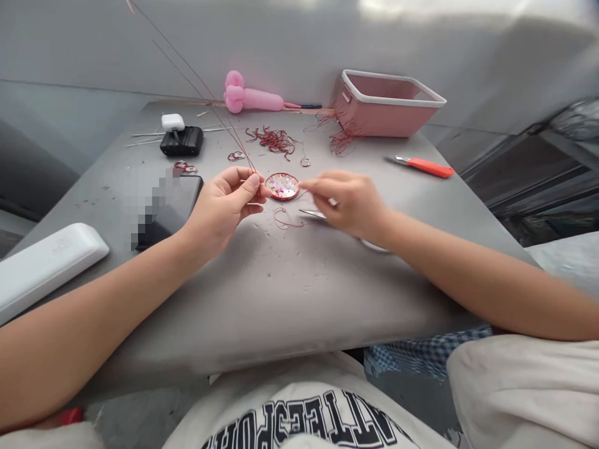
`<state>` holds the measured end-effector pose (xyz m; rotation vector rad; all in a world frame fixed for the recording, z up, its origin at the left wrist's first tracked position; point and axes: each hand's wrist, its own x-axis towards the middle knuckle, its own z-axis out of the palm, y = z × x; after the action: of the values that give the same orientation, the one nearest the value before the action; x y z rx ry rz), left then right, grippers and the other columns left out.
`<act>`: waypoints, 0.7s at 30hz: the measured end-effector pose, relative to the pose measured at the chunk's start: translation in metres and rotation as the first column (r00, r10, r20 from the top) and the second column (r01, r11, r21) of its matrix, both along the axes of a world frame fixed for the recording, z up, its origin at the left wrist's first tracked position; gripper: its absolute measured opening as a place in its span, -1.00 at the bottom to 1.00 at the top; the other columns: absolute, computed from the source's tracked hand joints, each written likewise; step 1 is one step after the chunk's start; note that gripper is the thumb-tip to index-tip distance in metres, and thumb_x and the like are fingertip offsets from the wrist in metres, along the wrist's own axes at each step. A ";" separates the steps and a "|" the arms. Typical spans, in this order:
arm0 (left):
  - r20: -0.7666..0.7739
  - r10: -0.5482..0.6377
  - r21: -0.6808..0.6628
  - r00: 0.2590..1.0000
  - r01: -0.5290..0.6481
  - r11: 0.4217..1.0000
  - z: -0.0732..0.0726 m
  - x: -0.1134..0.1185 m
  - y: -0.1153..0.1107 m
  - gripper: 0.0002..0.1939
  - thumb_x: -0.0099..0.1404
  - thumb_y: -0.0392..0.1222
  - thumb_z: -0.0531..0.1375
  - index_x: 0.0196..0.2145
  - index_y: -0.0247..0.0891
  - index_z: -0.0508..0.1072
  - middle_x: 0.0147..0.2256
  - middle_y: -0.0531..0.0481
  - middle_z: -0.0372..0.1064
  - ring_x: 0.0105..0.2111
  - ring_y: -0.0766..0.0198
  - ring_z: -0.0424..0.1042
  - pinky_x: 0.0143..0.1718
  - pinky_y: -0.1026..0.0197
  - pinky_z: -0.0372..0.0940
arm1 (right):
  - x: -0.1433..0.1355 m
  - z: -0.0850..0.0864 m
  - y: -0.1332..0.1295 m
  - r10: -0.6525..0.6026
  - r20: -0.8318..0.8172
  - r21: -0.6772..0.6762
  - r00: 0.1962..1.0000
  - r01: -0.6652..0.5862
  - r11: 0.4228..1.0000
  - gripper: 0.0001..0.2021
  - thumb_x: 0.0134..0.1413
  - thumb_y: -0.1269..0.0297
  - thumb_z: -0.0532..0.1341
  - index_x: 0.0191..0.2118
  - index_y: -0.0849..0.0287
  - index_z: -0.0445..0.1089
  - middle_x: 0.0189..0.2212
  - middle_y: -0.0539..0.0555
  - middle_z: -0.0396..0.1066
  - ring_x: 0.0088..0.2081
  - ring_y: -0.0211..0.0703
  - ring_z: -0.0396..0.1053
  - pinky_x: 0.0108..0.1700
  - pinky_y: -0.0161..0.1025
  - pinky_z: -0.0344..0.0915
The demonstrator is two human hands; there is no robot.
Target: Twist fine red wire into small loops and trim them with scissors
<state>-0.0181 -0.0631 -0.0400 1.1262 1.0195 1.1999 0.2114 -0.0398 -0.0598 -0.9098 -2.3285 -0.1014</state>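
Note:
Between the thumb and fingers of my left hand (238, 196) is a thin red thread (234, 134), its long strands running up to the upper left. My right hand (349, 196) is closed in a pinch, with a fine strand showing at its blurred fingertips. Between the hands sits a small round dish (282, 198) with a red rim, holding small pale and coloured beads (282, 185). Beneath my right hand is a pair of scissors (312, 214), partly hidden by the hand and wrist. A loose loop of red thread (286, 224) lies just in front of the dish.
Behind are a pile of red cord pieces (274, 141), a pink balloon (257, 100) and a pink basket (388, 115). An orange-handled cutter (428, 166) lies right. On the left are a black device (181, 142), a dark flat object (171, 212) and a white case (56, 262).

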 end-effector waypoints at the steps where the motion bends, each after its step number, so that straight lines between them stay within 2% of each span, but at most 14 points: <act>1: 0.002 0.003 -0.004 1.000 -0.003 1.000 0.000 0.000 0.000 -0.90 0.27 -0.21 0.27 -0.37 -0.25 0.43 -0.45 0.07 0.43 -0.41 0.39 0.43 -0.33 0.33 0.33 | -0.012 -0.002 -0.004 0.078 0.060 -0.015 0.995 -0.077 0.997 -0.66 0.19 0.44 0.04 -0.03 0.23 0.49 -0.23 0.17 0.54 -0.24 -0.10 0.45 -0.16 -0.17 0.37; 3: 0.013 0.005 -0.007 1.000 -0.005 1.000 0.000 0.000 0.000 -0.90 0.28 -0.22 0.26 -0.37 -0.25 0.43 -0.45 0.08 0.42 -0.41 0.39 0.42 -0.33 0.34 0.34 | -0.028 -0.005 -0.012 0.205 0.191 -0.064 0.960 -0.196 0.978 -0.64 0.18 0.39 0.09 0.05 0.26 0.44 -0.14 0.23 0.51 -0.16 -0.03 0.42 -0.08 -0.10 0.35; 5: 0.019 0.006 -0.005 1.000 -0.005 1.000 0.001 0.000 0.000 -0.91 0.28 -0.23 0.25 -0.38 -0.25 0.43 -0.45 0.08 0.41 -0.42 0.40 0.41 -0.33 0.34 0.35 | -0.035 -0.006 -0.018 0.255 0.316 -0.088 0.914 -0.240 0.967 -0.66 0.20 0.31 0.11 0.05 0.28 0.43 -0.09 0.28 0.47 -0.13 0.02 0.38 -0.06 -0.04 0.33; 10: 0.032 -0.005 0.008 0.999 0.004 1.000 0.003 -0.001 -0.001 -0.92 0.30 -0.25 0.24 -0.37 -0.25 0.43 -0.44 0.06 0.42 -0.40 0.39 0.41 -0.34 0.34 0.34 | -0.036 -0.002 -0.020 0.199 0.587 -0.085 0.785 -0.185 0.979 -0.68 0.31 0.47 -0.03 -0.06 0.26 0.45 -0.19 0.21 0.46 -0.24 -0.08 0.34 -0.22 -0.17 0.29; 12: 0.035 -0.001 0.009 0.999 0.001 1.000 0.003 -0.001 -0.001 -0.92 0.29 -0.24 0.25 -0.37 -0.25 0.44 -0.45 0.06 0.42 -0.40 0.38 0.41 -0.34 0.34 0.34 | -0.034 -0.001 -0.018 0.235 0.610 -0.090 0.757 -0.228 0.969 -0.67 0.33 0.48 -0.07 -0.13 0.25 0.46 -0.22 0.18 0.45 -0.24 -0.09 0.33 -0.24 -0.19 0.28; 14: 0.037 0.006 0.006 0.999 -0.006 1.000 0.002 -0.001 -0.001 -0.91 0.29 -0.24 0.25 -0.37 -0.25 0.44 -0.46 0.06 0.42 -0.42 0.39 0.41 -0.35 0.34 0.34 | -0.031 -0.002 -0.017 0.314 0.566 -0.103 0.762 -0.312 0.944 -0.65 0.34 0.49 -0.08 -0.18 0.23 0.46 -0.20 0.16 0.45 -0.23 -0.12 0.32 -0.21 -0.20 0.30; 17: 0.044 0.011 0.005 0.999 -0.011 1.000 0.002 -0.001 0.000 -0.92 0.29 -0.24 0.25 -0.37 -0.25 0.44 -0.47 0.07 0.42 -0.45 0.41 0.40 -0.35 0.34 0.34 | -0.028 -0.001 -0.018 0.403 0.489 -0.109 0.774 -0.404 0.908 -0.68 0.33 0.47 -0.06 -0.16 0.22 0.45 -0.15 0.16 0.44 -0.20 -0.14 0.32 -0.14 -0.21 0.32; 19: 0.049 0.010 0.006 0.999 -0.010 1.000 0.003 -0.001 0.000 -0.92 0.29 -0.24 0.24 -0.37 -0.25 0.44 -0.47 0.07 0.42 -0.45 0.41 0.40 -0.35 0.35 0.34 | -0.028 0.001 -0.021 0.412 0.480 -0.118 0.774 -0.409 0.905 -0.72 0.32 0.43 -0.03 -0.10 0.23 0.43 -0.11 0.18 0.42 -0.17 -0.12 0.32 -0.11 -0.18 0.32; 21: 0.047 0.009 0.003 0.999 -0.009 1.000 0.004 -0.001 -0.001 -0.92 0.30 -0.25 0.23 -0.37 -0.25 0.44 -0.47 0.07 0.42 -0.45 0.41 0.40 -0.35 0.35 0.34 | -0.031 0.005 -0.024 0.382 0.504 -0.142 0.774 -0.363 0.921 -0.72 0.32 0.42 -0.02 -0.05 0.23 0.41 -0.08 0.20 0.40 -0.16 -0.10 0.32 -0.11 -0.17 0.31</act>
<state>-0.0188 -0.0636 -0.0363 1.0924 0.9879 1.2304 0.1807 -0.0636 -0.0549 -0.4416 -2.9899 -0.1562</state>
